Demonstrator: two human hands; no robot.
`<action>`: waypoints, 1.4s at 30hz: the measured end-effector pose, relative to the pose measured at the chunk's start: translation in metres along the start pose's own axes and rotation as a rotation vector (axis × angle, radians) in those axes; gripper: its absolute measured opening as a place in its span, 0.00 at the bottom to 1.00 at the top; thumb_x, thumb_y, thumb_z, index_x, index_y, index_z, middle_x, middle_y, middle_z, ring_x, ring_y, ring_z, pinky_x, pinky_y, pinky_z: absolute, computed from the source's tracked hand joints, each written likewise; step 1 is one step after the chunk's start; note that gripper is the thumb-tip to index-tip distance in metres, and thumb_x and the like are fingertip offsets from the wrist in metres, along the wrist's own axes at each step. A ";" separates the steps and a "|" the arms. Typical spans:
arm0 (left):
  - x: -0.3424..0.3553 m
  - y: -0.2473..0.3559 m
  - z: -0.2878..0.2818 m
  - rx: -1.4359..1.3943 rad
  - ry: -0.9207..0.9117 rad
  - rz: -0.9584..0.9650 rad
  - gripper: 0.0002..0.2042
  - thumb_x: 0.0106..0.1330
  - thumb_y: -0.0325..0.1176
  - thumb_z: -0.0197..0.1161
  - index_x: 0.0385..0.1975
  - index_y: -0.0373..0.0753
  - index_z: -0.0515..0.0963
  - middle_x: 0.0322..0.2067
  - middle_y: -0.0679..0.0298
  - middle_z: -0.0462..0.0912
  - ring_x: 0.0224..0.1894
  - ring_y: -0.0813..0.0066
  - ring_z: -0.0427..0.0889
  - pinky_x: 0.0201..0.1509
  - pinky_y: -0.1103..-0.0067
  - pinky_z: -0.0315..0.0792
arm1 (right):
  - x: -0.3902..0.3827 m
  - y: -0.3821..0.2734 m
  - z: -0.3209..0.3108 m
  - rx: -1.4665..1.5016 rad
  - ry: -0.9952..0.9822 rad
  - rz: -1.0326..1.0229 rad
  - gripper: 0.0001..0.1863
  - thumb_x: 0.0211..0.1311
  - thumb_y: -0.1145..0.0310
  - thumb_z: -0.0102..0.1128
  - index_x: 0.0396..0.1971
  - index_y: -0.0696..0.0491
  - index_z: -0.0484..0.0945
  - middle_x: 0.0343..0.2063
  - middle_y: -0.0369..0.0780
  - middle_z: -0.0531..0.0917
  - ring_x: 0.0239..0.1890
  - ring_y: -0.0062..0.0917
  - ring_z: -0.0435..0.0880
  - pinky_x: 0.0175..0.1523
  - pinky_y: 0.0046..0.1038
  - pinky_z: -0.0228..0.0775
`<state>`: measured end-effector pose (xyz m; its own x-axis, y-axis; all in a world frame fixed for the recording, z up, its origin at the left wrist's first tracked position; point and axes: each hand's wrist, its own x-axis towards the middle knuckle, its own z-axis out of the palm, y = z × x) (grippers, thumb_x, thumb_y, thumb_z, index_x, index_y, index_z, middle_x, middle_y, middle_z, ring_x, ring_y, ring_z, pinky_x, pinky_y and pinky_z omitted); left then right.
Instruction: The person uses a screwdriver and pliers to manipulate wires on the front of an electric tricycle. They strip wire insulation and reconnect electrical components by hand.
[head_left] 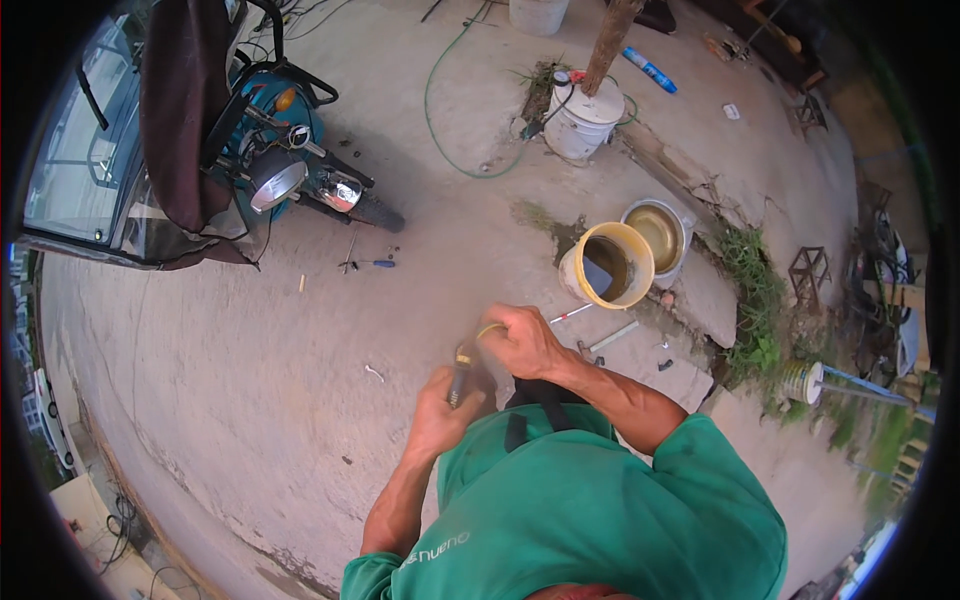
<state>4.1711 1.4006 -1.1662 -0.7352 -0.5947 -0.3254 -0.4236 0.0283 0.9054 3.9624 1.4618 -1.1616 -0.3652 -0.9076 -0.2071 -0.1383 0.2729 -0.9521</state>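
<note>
In front of my body, my left hand (440, 412) is closed around a dark cylinder with a yellow band (461, 368), its exact kind too blurred to tell. Close beside its upper end is my right hand (520, 342), fingers curled on a thin yellow strand (489, 329). Whether the strand joins the cylinder cannot be made out. A small white piece (374, 373) lies on the concrete left of my hands. To their right are a hammer-like tool with a pale handle (612, 337) and a thin red-and-white stick (570, 313).
A yellow bucket of dark liquid (632, 262) stands ahead right, beside a round basin (660, 235). The motor tricycle's front wheel (378, 212) is ahead left, with a blue-handled screwdriver (380, 263) near it. Farther off are a lidded white bucket (583, 128), a green hose (428, 105) and cracked, weedy concrete.
</note>
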 end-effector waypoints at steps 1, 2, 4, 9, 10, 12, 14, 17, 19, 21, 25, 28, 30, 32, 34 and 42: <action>-0.001 -0.002 -0.002 -0.055 -0.053 -0.015 0.04 0.59 0.21 0.68 0.31 0.30 0.80 0.43 0.59 0.81 0.39 0.69 0.80 0.41 0.74 0.74 | 0.000 0.001 -0.002 0.020 -0.036 -0.033 0.09 0.59 0.68 0.58 0.31 0.60 0.79 0.22 0.51 0.78 0.23 0.35 0.75 0.32 0.36 0.70; -0.002 -0.002 -0.001 -0.054 -0.058 -0.012 0.04 0.59 0.21 0.68 0.31 0.30 0.80 0.43 0.59 0.81 0.39 0.69 0.80 0.41 0.74 0.74 | 0.001 0.002 -0.004 0.019 -0.031 -0.032 0.09 0.59 0.68 0.58 0.31 0.60 0.79 0.22 0.51 0.78 0.23 0.35 0.75 0.32 0.36 0.70; -0.004 0.003 -0.003 -0.275 -0.108 -0.188 0.04 0.61 0.21 0.67 0.34 0.30 0.81 0.49 0.60 0.82 0.41 0.71 0.82 0.38 0.78 0.74 | 0.002 0.002 -0.005 0.045 -0.058 -0.016 0.08 0.59 0.69 0.58 0.30 0.59 0.79 0.21 0.48 0.78 0.23 0.28 0.75 0.31 0.34 0.70; -0.001 0.009 -0.019 -0.516 -0.261 -0.349 0.10 0.62 0.22 0.63 0.43 0.28 0.82 0.58 0.53 0.77 0.53 0.59 0.83 0.48 0.72 0.81 | 0.006 0.001 -0.004 0.162 -0.092 0.013 0.07 0.59 0.70 0.59 0.31 0.59 0.80 0.19 0.41 0.77 0.25 0.19 0.73 0.31 0.29 0.67; -0.003 0.007 -0.022 -0.576 -0.313 -0.358 0.12 0.62 0.22 0.62 0.46 0.27 0.82 0.61 0.50 0.75 0.57 0.54 0.82 0.53 0.67 0.82 | 0.006 -0.001 -0.004 0.185 -0.096 0.019 0.07 0.60 0.70 0.58 0.31 0.59 0.81 0.19 0.38 0.77 0.25 0.16 0.72 0.31 0.27 0.67; -0.002 0.013 -0.020 -0.711 -0.291 -0.360 0.15 0.63 0.24 0.60 0.49 0.28 0.81 0.57 0.51 0.79 0.50 0.64 0.84 0.53 0.72 0.78 | 0.007 -0.002 -0.004 0.210 -0.107 0.049 0.08 0.61 0.71 0.58 0.32 0.60 0.81 0.20 0.36 0.77 0.26 0.16 0.71 0.31 0.25 0.65; 0.003 0.017 -0.020 -0.843 -0.364 -0.304 0.14 0.63 0.23 0.59 0.47 0.26 0.81 0.62 0.49 0.74 0.56 0.60 0.82 0.57 0.70 0.78 | 0.009 0.000 -0.008 0.164 -0.076 0.029 0.08 0.62 0.71 0.57 0.33 0.60 0.81 0.21 0.35 0.78 0.27 0.15 0.72 0.31 0.25 0.65; 0.002 0.009 -0.023 -0.798 -0.365 -0.299 0.14 0.64 0.24 0.59 0.48 0.28 0.82 0.64 0.51 0.73 0.57 0.62 0.80 0.58 0.69 0.78 | 0.011 0.000 -0.007 0.097 -0.090 0.012 0.10 0.63 0.69 0.58 0.34 0.61 0.81 0.22 0.38 0.82 0.26 0.17 0.75 0.32 0.27 0.68; 0.001 0.011 -0.024 -0.560 -0.315 -0.298 0.15 0.65 0.25 0.61 0.50 0.32 0.82 0.61 0.58 0.78 0.54 0.66 0.82 0.57 0.70 0.77 | 0.012 -0.003 -0.006 0.017 -0.089 0.013 0.11 0.63 0.67 0.59 0.34 0.61 0.81 0.22 0.44 0.82 0.24 0.22 0.79 0.32 0.30 0.71; 0.001 0.010 -0.023 -0.431 -0.258 -0.272 0.15 0.64 0.23 0.62 0.50 0.32 0.82 0.61 0.57 0.78 0.57 0.64 0.80 0.60 0.71 0.75 | 0.012 -0.011 -0.007 -0.037 -0.095 -0.030 0.10 0.63 0.67 0.59 0.33 0.61 0.80 0.22 0.45 0.82 0.24 0.26 0.81 0.32 0.31 0.71; 0.002 0.014 -0.017 -0.141 -0.113 -0.134 0.12 0.62 0.21 0.66 0.46 0.33 0.82 0.54 0.57 0.81 0.57 0.62 0.79 0.61 0.71 0.72 | 0.014 -0.012 -0.007 -0.219 -0.092 -0.197 0.08 0.60 0.69 0.60 0.31 0.59 0.79 0.24 0.48 0.83 0.26 0.39 0.84 0.34 0.36 0.73; 0.002 0.011 -0.017 0.052 -0.082 -0.031 0.27 0.63 0.27 0.66 0.63 0.35 0.70 0.52 0.52 0.83 0.53 0.56 0.84 0.58 0.68 0.76 | 0.016 -0.018 -0.007 -0.273 -0.100 -0.204 0.07 0.58 0.70 0.60 0.30 0.59 0.79 0.24 0.48 0.84 0.28 0.43 0.84 0.35 0.38 0.74; -0.002 -0.005 -0.009 0.142 -0.022 -0.015 0.25 0.63 0.27 0.67 0.61 0.34 0.72 0.49 0.52 0.84 0.52 0.55 0.84 0.57 0.68 0.76 | 0.016 -0.017 -0.004 -0.244 -0.090 -0.188 0.07 0.58 0.70 0.60 0.30 0.59 0.79 0.23 0.47 0.83 0.27 0.40 0.84 0.33 0.36 0.74; 0.000 -0.001 -0.009 0.234 0.031 -0.002 0.22 0.63 0.27 0.68 0.58 0.34 0.74 0.47 0.53 0.84 0.50 0.55 0.85 0.56 0.68 0.76 | 0.014 -0.015 -0.002 -0.213 -0.074 -0.167 0.06 0.58 0.71 0.61 0.29 0.59 0.79 0.23 0.47 0.83 0.25 0.37 0.84 0.32 0.35 0.73; 0.000 0.007 -0.013 0.047 -0.073 0.030 0.17 0.64 0.26 0.68 0.52 0.30 0.76 0.46 0.52 0.83 0.48 0.60 0.85 0.55 0.70 0.77 | 0.013 -0.013 -0.001 -0.074 -0.051 -0.076 0.05 0.58 0.73 0.62 0.29 0.60 0.79 0.20 0.44 0.82 0.22 0.26 0.82 0.29 0.30 0.71; 0.002 0.013 -0.020 -0.641 -0.238 -0.243 0.11 0.66 0.23 0.63 0.46 0.27 0.79 0.56 0.50 0.78 0.50 0.62 0.84 0.51 0.70 0.81 | 0.020 0.002 -0.001 0.136 -0.079 -0.070 0.06 0.62 0.72 0.62 0.30 0.60 0.80 0.22 0.37 0.83 0.25 0.15 0.77 0.30 0.24 0.69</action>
<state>4.1751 1.3835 -1.1495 -0.7857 -0.3314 -0.5224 -0.2500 -0.6023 0.7581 3.9536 1.4442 -1.1671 -0.2845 -0.9468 -0.1507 -0.0331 0.1668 -0.9854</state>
